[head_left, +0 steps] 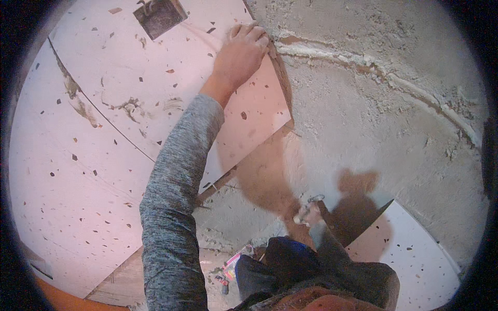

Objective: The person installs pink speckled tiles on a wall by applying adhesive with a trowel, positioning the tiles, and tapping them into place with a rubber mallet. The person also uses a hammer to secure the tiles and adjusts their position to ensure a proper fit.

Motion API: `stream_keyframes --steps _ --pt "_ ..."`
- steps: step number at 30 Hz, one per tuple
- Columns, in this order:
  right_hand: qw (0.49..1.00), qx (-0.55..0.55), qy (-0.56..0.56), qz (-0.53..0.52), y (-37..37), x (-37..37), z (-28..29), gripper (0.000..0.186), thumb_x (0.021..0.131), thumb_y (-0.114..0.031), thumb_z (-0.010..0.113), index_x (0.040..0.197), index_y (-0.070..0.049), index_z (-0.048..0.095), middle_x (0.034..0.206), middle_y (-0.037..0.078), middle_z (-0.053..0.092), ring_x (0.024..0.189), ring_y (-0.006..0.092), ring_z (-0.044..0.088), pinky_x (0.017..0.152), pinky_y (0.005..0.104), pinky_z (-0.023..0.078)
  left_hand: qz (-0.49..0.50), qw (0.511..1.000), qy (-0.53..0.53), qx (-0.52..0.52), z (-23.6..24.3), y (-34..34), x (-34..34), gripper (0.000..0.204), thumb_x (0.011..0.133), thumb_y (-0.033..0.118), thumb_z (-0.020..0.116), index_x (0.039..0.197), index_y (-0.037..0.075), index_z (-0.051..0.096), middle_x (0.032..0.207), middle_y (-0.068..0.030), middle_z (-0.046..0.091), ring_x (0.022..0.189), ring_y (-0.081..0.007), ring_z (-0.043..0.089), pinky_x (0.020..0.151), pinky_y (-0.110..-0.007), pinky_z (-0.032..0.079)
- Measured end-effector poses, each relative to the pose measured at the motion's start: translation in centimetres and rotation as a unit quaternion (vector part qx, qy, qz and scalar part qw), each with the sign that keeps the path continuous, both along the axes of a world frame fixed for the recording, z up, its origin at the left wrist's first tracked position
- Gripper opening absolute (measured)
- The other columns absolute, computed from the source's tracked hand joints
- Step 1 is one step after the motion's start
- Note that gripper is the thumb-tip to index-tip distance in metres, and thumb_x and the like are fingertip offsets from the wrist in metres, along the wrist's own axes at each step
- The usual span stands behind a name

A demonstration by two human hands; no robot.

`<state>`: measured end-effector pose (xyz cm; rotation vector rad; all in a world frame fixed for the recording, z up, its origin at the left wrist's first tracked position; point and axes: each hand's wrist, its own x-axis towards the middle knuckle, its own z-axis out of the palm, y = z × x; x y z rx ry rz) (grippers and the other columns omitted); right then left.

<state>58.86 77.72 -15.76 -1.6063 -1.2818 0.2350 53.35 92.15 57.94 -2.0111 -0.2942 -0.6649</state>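
Note:
My left hand [241,54] grips the right edge of a pale speckled tile [270,98] at the top centre, its dusty fingers bent over the rim. A square dark cutout [160,18] is in that tile, left of my hand. My right hand [310,212], small and low in view, is closed on a small metallic object [315,198] that I cannot make out, over the rough grey mortar surface. A second speckled piece adjoins on the left [67,171], past a thin seam with smears near it.
A loose speckled tile [415,264] lies at the lower right. A white ridged groove [384,72] runs across the mortar at the upper right. Small coloured packets and tools [231,269] lie at the bottom beside my legs. An orange surface [67,298] shows at the lower left.

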Motion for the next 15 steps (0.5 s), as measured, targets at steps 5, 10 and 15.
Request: stream_keyframes --steps 5,10,15 --pt "0.765 -0.159 0.599 0.172 -5.3 0.4 5.4 0.026 0.097 -0.025 0.056 0.114 -0.006 0.06 0.078 0.005 0.058 0.061 0.0193 0.054 0.058 0.0382 0.05 0.021 1.0 0.009 0.011 -0.2 0.3 -0.2 0.033 0.093 0.026 0.061 0.12 0.007 0.063 0.132 -0.0099 0.058 0.134 -0.0281 0.046 0.114 -0.05 0.033" --pt "0.683 -0.163 0.668 0.247 -10.8 2.5 18.5 0.027 0.095 -0.02 0.06 0.119 -0.008 0.058 0.072 0.002 0.055 0.059 0.0177 0.053 0.052 0.0346 0.049 0.013 1.0 -0.003 -0.025 -0.1 -1.5 0.5 0.038 0.091 0.033 0.064 0.119 0.007 0.062 0.132 -0.0112 0.058 0.135 -0.029 0.045 0.114 -0.051 0.032" --pt "0.893 -0.053 0.413 0.169 -10.6 1.4 28.9 0.033 0.091 -0.015 0.065 0.121 -0.005 0.058 0.078 0.002 0.061 0.066 0.0174 0.059 0.055 0.0341 0.048 0.005 0.998 -0.023 -0.061 0.1 -1.3 0.9 0.042 0.088 0.035 0.07 0.117 0.006 0.062 0.128 -0.012 0.061 0.134 -0.0296 0.046 0.113 -0.052 0.031"
